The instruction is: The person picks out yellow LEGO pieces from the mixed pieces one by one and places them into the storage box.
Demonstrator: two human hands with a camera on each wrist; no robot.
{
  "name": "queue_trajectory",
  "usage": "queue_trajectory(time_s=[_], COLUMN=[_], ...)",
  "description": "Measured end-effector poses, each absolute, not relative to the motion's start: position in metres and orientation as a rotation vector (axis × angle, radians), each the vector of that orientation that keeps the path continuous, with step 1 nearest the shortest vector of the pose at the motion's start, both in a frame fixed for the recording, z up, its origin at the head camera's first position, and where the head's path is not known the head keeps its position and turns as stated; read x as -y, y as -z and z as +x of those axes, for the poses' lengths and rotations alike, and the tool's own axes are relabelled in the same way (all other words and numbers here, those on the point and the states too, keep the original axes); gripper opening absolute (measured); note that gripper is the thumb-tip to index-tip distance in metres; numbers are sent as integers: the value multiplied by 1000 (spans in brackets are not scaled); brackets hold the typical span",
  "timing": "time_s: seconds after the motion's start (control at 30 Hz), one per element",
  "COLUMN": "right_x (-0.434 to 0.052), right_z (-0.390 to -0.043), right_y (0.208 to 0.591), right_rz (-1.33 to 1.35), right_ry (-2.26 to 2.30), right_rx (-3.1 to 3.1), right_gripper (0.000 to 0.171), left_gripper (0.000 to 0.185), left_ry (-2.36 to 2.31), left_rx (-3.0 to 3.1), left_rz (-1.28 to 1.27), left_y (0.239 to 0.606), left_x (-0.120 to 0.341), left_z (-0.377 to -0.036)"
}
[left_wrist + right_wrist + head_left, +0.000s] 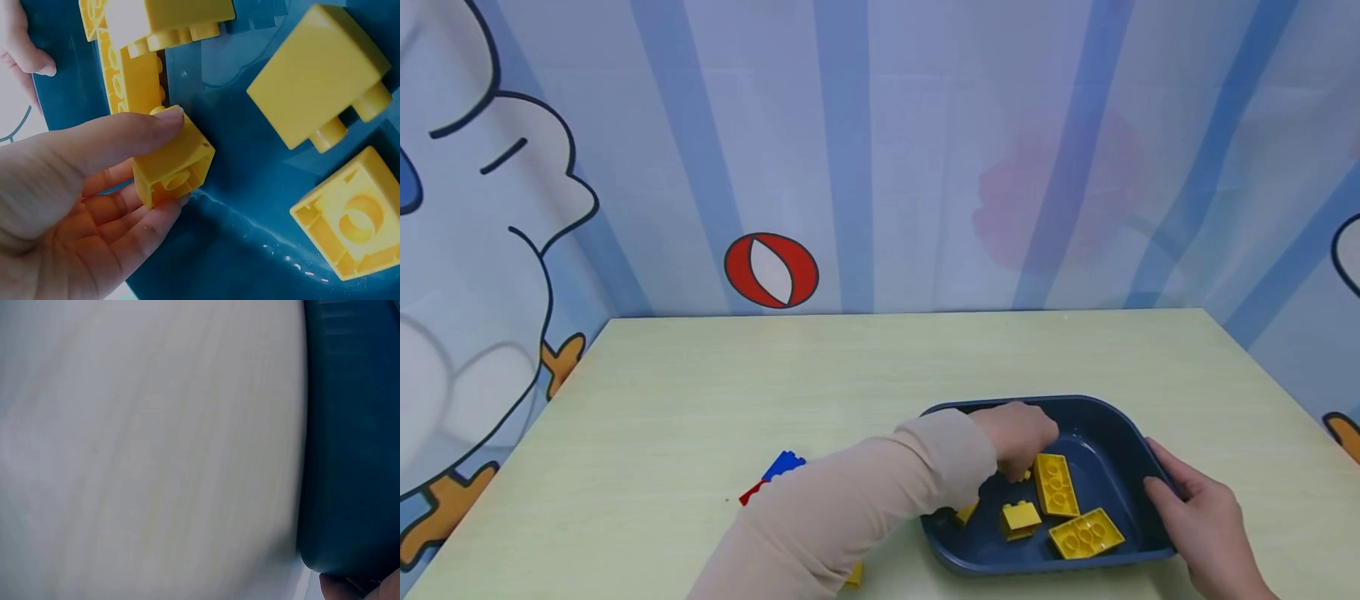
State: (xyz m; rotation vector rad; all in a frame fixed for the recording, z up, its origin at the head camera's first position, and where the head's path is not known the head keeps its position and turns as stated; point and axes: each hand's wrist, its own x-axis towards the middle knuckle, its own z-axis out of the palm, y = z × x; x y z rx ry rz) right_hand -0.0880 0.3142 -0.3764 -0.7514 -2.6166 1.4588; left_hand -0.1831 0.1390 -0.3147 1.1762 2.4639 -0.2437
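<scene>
My left hand (1018, 437) reaches into a dark blue tray (1116, 412) from the left. Between its thumb and fingers it pinches a small yellow toy brick (181, 150), its hollow underside partly showing in the left wrist view. My right hand (1208, 510) grips the tray's right end, thumb over the rim and fingers outside. Around the left hand in the tray lie yellow bricks: a long one (1056, 485), another long one (1086, 533) with its hollow side up, and a small one (1020, 520) showing studs. The sleeve partly covers a further yellow brick (967, 512).
Left of the tray, a blue brick (784, 462) and a red brick (751, 493) lie on the pale table (700, 375), partly behind the left forearm. A yellow brick (855, 575) peeks out below the sleeve. A printed curtain (910, 167) rises behind the table.
</scene>
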Motion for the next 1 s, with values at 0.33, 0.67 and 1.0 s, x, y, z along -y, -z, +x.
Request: queue_trajectory(time_s=[0.33, 0.67, 1.0], right_x=[-315, -316, -315], right_z=[-87, -87, -88], right_y=[377, 378, 378], right_rz=[-721, -728, -747], right_ry=[-1447, -1465, -1450], right_rx=[2627, 2614, 2606], right_gripper=[50, 50, 50], left_gripper=[31, 32, 35], left_ry=[251, 285, 277], left_rx=[-2450, -2437, -2432], left_rz=[1176, 1191, 1159], left_y=[318, 319, 315], left_x=[-140, -141, -140], left_z=[-184, -185, -181])
